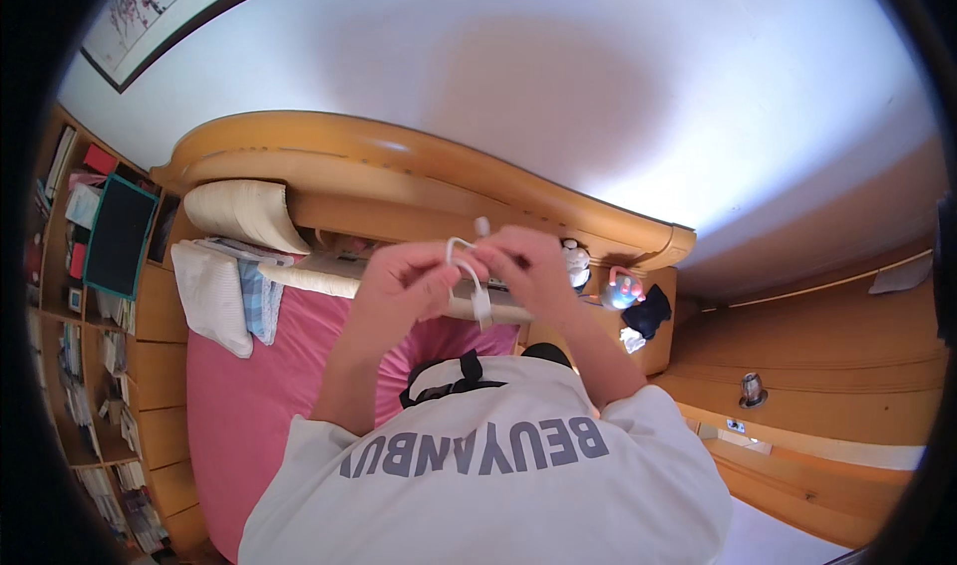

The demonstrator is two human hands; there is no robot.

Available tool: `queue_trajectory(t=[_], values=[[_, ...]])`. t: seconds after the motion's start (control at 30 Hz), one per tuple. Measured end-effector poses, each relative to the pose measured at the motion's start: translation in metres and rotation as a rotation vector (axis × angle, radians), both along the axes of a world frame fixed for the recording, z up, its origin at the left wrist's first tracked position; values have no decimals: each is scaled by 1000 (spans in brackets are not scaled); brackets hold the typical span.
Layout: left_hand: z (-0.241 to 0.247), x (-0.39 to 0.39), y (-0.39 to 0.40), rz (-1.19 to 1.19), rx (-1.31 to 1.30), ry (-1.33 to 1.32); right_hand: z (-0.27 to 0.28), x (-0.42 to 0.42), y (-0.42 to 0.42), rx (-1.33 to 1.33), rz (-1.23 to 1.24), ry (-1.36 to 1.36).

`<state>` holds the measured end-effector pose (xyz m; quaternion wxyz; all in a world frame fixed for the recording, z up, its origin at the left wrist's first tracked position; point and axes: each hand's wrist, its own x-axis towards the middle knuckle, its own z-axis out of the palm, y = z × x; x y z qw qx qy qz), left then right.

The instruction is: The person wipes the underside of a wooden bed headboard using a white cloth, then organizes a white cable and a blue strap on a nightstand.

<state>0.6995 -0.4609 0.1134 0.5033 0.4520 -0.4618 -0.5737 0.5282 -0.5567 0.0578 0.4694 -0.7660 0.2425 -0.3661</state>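
A short white cable point(465, 264) is bent into a loop in front of my chest, with both hands on it. My left hand point(407, 279) pinches one side between thumb and fingers. On the other side, my right hand point(523, 266) grips the cable with its fingertips close to those of the left. One end, a white plug that looks like a USB connector point(482, 305), hangs down between the hands. Above the right fingers sticks up a small white end piece point(482, 226), slightly blurred. My fingers hide part of the cable.
Below lies a bed with a pink sheet point(262, 386) and a wooden headboard point(359, 143). Folded bedding point(213, 296) is at the left, beside a bookshelf point(97, 457). At the right, a nightstand point(658, 356) bears a round blue-and-pink object point(620, 293), dark cloth point(649, 312) and a white plush toy point(575, 260).
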Motion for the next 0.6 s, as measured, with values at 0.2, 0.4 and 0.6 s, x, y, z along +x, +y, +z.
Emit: queue_trajectory(t=[0.2,0.4,0.6], values=[[-35,-5,-15,464,-221,-163,8,-4,48,109,218,281],[-65,0,-19,306,-475,-850,36,-20,45,-180,417,527],[-14,-11,3,-268,-28,-183,37,-26,-20,35,212,168]])
